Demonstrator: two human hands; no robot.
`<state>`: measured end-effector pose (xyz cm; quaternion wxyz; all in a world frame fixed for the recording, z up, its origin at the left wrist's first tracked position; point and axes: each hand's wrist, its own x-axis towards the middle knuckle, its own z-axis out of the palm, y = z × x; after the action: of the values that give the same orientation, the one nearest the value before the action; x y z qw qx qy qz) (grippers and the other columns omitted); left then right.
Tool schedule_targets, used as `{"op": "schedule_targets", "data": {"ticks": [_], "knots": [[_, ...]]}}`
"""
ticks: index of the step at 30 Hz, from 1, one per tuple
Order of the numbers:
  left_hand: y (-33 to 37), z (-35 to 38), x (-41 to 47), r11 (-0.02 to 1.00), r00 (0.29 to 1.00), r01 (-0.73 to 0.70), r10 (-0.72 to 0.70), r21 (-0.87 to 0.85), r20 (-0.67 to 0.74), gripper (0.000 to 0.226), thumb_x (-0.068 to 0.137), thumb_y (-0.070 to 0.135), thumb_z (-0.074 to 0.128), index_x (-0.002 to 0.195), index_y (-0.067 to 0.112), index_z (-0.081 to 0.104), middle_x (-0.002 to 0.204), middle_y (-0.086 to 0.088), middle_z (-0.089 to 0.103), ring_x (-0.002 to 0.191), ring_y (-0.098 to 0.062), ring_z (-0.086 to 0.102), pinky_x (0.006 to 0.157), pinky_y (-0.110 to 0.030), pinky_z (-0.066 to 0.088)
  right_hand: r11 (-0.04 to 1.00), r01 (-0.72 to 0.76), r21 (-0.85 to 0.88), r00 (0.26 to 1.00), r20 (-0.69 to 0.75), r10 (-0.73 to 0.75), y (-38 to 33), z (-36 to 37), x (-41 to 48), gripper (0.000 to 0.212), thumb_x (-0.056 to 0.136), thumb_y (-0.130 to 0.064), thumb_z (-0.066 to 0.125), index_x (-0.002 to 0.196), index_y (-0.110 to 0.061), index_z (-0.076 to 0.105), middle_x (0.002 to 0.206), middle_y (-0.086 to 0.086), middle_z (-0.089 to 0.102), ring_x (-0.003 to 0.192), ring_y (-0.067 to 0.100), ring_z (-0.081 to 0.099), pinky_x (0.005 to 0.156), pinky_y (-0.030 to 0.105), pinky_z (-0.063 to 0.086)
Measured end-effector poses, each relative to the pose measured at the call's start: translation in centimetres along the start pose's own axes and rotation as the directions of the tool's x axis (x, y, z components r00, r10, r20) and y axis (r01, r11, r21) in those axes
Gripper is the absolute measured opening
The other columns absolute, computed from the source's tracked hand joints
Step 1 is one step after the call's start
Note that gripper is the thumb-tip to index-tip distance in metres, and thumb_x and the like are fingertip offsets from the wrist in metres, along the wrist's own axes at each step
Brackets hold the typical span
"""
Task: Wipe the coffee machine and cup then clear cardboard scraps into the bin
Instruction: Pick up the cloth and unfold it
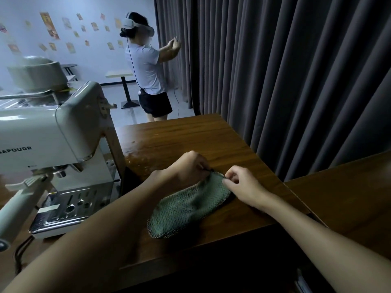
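Obs., head view:

- Left hand (pixel 188 166) and right hand (pixel 243 182): both low over the counter (pixel 190 134), close together. Each pinches the far edge of the green knit cloth (pixel 190 208) betw. thumb and fingertips; remaining fingers curled in. Nothing else held.
- Cloth: lies flat-ish on the counter, far edge lifted slightly at the pinch, near corner close to the counter's front edge.
- Coffee machine (pixel 53 132): at L of the cloth, apart from it, not touched by either hand. Portafilter handle (pixel 19 208) sticks out toward the camera, just beside the L forearm. Drip tray (pixel 69 208) below.
- Cup, cardboard scraps, bin: not in view. Pale specks/glare on the counter beside the machine; cannot tell which.
- Second person (pixel 146 66) stands well apart, by the curtain (pixel 275 70).

Assessment: cloth prep stage (gathering or folding); wiping prob. not begun.

Risks:
1. Pinch is fingertip-only. A quick lift could drop one corner, so the cloth drags or slides off the front edge.
2. L forearm swinging toward the machine may knock the portafilter handle and loosen or shift it.
3. Loose knit may snag on machine levers or tray slots during wiping.
4. Cup location unknown, so a blind reach risks tipping it.
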<state>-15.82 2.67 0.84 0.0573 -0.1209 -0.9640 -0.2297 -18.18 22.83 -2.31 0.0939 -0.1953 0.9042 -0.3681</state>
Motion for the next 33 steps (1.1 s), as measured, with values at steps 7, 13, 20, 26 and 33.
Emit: {"op": "schedule_targets", "data": {"ticks": [7,13,20,26,33], "knots": [[1.7,-4.2,-0.1,0.965,0.975,-0.031,-0.027,-0.259,-0.219,0.004,0.087,0.010,0.075,0.090,0.011,0.074,0.092,0.000,0.074,0.085,-0.011,0.071,0.081,-0.032,0.061,0.953,0.261,0.156,0.957,-0.170,-0.234,-2.2,-4.6,-0.2,0.021,0.091,-0.018,0.066,0.112,-0.020,0.067,0.101,-0.013,0.066,0.099,0.002,0.061,0.085,0.014,0.046],[3.3,-7.3,-1.1,0.938,0.951,-0.119,0.013,-0.326,-0.308,0.006,0.092,0.010,0.069,0.087,0.013,0.071,0.088,-0.008,0.073,0.084,-0.023,0.070,0.081,-0.043,0.059,0.902,0.410,0.133,0.883,-0.304,-0.357,-4.5,-7.4,-0.2,0.008,0.091,-0.022,0.067,0.097,-0.025,0.069,0.091,-0.010,0.069,0.089,0.004,0.065,0.083,0.029,0.053],[4.2,-9.3,-2.2,0.862,0.887,-0.169,-0.079,-0.478,-0.456,0.020,0.090,0.008,0.073,0.110,0.010,0.070,0.099,0.000,0.072,0.093,-0.010,0.072,0.086,-0.030,0.060,0.848,0.491,0.199,0.847,-0.338,-0.411,-7.0,-8.9,-0.9,0.019,0.090,-0.013,0.067,0.104,-0.026,0.069,0.097,-0.007,0.072,0.093,0.007,0.068,0.083,0.020,0.053],[4.9,-11.1,-4.1,0.860,0.903,-0.144,-0.088,-0.489,-0.421,0.006,0.093,0.014,0.069,0.089,0.016,0.073,0.080,0.000,0.074,0.070,-0.010,0.067,0.066,-0.027,0.058,0.820,0.503,0.274,0.850,-0.327,-0.412,-9.0,-9.4,-1.8,0.015,0.091,-0.008,0.065,0.104,-0.014,0.070,0.095,0.002,0.072,0.083,0.004,0.067,0.076,0.019,0.053],[4.3,-11.1,-5.3,0.814,0.897,-0.082,-0.191,-0.575,-0.398,0.017,0.088,0.008,0.073,0.100,0.004,0.062,0.079,-0.005,0.074,0.073,-0.019,0.067,0.059,-0.028,0.055,0.851,0.479,0.215,0.867,-0.266,-0.421,-10.2,-8.8,-1.6,0.022,0.090,-0.004,0.065,0.111,-0.009,0.068,0.105,0.003,0.070,0.099,0.013,0.066,0.090,0.023,0.052]]}}
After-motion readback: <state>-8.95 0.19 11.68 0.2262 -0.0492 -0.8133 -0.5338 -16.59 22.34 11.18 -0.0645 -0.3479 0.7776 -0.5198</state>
